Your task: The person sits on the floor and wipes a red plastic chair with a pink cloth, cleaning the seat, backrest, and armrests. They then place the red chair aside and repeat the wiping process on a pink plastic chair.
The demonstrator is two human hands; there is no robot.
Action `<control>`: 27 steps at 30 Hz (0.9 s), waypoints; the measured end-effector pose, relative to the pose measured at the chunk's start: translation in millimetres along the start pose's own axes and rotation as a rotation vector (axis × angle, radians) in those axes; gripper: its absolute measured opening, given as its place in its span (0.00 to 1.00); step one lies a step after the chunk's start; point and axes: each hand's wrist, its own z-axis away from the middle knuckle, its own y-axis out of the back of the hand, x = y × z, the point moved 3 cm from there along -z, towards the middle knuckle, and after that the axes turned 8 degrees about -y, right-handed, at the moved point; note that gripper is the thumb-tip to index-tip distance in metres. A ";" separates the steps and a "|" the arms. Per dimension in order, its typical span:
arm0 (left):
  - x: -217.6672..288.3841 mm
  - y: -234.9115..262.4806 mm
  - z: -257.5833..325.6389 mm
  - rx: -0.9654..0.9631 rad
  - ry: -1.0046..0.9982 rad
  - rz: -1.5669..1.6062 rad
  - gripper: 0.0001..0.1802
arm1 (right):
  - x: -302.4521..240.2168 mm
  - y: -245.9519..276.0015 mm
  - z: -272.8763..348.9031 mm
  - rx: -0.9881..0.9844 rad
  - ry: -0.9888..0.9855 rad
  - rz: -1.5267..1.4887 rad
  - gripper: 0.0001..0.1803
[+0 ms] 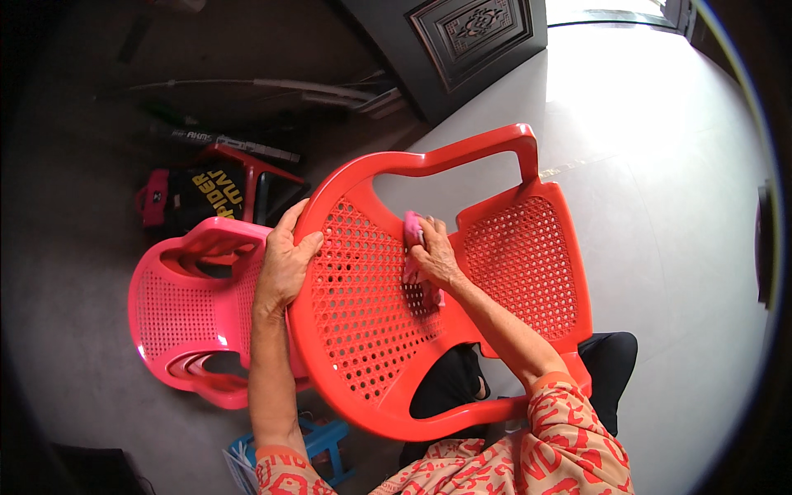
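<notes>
A red plastic armchair (367, 363) with a perforated back and seat stands in front of me, its back tilted toward the left. My left hand (285, 262) grips the top rim of the backrest, thumb over the front face and fingers behind it. My right hand (435, 254) is closed on a pink cloth (412, 227) and presses it against the lower part of the backrest, near the seat (520, 264). Part of the cloth hangs below the hand over the holes.
Pink plastic chairs (177, 309), seemingly stacked, stand at the left. Behind them lie a black bag (202, 198) with yellow lettering and a red frame. A blue plastic stool (326, 445) is below my left forearm. A dark panelled door (466, 41) stands at the far side.
</notes>
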 end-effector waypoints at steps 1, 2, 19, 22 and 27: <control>0.7 0.1 -0.3 0.001 -0.009 -0.006 0.26 | -23.7 3.4 0.6 0.010 0.042 -0.045 0.34; 0.8 -0.5 -0.8 -0.001 -0.017 -0.009 0.26 | -45.7 6.5 1.7 0.022 0.081 -0.089 0.34; 6.7 -6.7 2.1 0.041 -0.002 0.027 0.25 | -81.5 -10.5 7.5 0.228 0.143 -0.134 0.32; 5.3 -2.3 5.2 0.039 0.002 0.046 0.25 | -53.5 -8.5 2.0 0.151 -0.029 -0.083 0.31; 5.9 -8.3 -0.5 0.036 0.011 0.042 0.25 | 72.5 -25.0 2.7 -0.087 -0.190 0.208 0.29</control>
